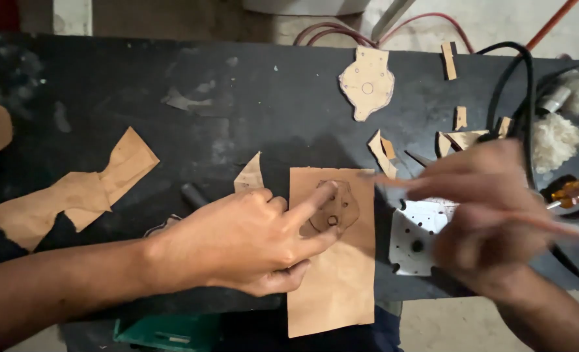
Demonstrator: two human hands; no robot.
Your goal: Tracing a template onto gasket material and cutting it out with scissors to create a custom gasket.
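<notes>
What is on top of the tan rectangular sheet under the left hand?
A dark, irregular flat piece with a small hole lies on the tan sheet, pinned by the left hand and its fingers. The piece's left part is covered by the fingers.

packages: none | labels: none | signs: none | screens: none

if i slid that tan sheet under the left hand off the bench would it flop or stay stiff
The tan sheet probably flexes a little without flopping: its near end overhangs the black bench edge and stays flat. It looks thin and light, so it would likely slide easily; the left hand presses a small template onto it, perhaps to pin it.
</notes>
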